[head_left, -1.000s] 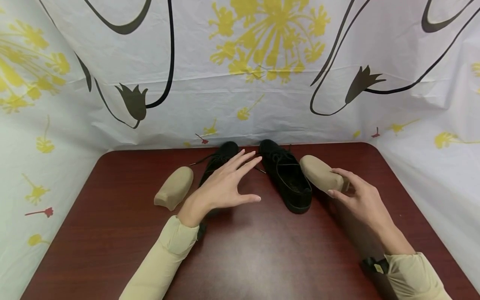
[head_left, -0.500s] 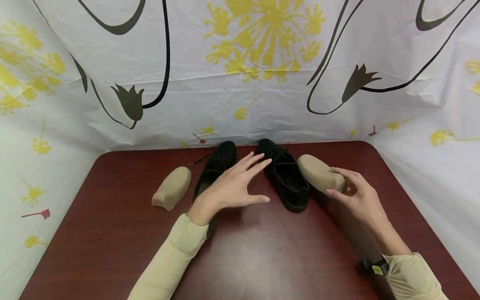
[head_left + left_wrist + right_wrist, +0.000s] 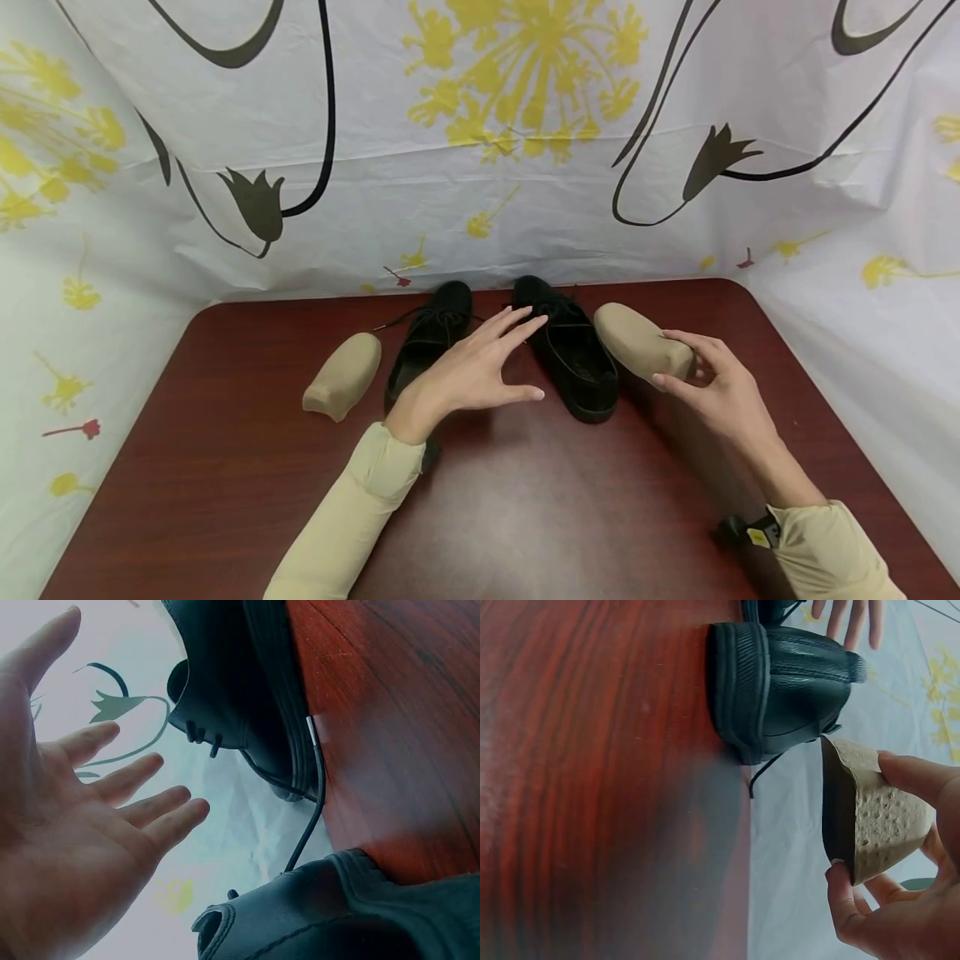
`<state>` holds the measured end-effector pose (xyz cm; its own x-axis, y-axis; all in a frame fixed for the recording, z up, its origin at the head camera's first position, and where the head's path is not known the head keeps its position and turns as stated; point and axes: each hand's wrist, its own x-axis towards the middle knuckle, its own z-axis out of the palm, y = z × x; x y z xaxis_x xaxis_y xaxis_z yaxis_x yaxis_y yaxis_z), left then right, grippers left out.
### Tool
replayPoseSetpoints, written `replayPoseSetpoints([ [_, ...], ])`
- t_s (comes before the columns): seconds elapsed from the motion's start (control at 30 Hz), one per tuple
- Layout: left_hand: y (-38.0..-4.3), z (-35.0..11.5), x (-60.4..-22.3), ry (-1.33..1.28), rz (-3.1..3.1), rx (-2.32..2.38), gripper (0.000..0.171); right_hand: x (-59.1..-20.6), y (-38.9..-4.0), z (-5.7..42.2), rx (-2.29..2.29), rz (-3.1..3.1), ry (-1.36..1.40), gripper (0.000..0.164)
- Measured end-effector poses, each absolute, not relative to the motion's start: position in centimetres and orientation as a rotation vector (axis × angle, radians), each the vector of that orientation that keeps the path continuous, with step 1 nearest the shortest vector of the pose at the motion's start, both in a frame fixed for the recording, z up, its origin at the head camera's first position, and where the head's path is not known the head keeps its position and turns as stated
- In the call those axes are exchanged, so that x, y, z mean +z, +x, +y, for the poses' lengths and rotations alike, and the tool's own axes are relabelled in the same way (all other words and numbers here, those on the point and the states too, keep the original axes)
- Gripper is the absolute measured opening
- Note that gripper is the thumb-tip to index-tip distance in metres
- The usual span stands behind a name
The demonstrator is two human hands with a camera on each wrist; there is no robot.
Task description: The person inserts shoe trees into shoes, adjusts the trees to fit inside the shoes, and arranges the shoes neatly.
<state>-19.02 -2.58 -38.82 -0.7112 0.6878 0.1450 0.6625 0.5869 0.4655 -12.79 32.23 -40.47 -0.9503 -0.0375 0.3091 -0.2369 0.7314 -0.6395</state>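
Note:
My right hand (image 3: 723, 396) holds a beige molded-pulp shoe insert (image 3: 637, 337) by its blunt end, beside the right black lace-up shoe (image 3: 594, 398). In the right wrist view, thumb and fingers grip the insert (image 3: 889, 821) from opposite sides; its dimpled surface shows, and it is raised off the table. My left hand (image 3: 468, 371) hovers with fingers spread, holding nothing, between the shoes, and partly covers the left black shoe (image 3: 429, 337). In the left wrist view its palm (image 3: 82, 840) faces the shoes. A second insert (image 3: 343, 375) lies left of the left shoe.
The dark red wooden table (image 3: 225, 483) meets a white patterned cloth (image 3: 420, 192) behind the shoes and at both sides. A loose black shoelace (image 3: 321, 780) trails between the shoes in the left wrist view.
My left hand has drifted right, uncovering more of the left shoe. The right hand keeps its hold on the insert, nearly still. The view has shifted slightly.

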Motion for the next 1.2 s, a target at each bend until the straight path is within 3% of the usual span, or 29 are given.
replayPoseSetpoints([
  [0.43,-19.8,-1.8,-40.1,1.084,2.693,0.821,0.095,-39.8,-12.1,31.7,1.14,-2.67,0.155,0.061],
  [0.7,-20.4,-1.5,-40.4,1.156,2.726,0.908,0.087,-39.5,-12.0,31.7,1.12,-2.653,0.196,0.066],
  [1.2,-21.7,-1.3,-41.3,1.165,2.642,1.002,0.079,-38.6,-11.4,31.7,1.137,-2.68,0.176,0.06],
])
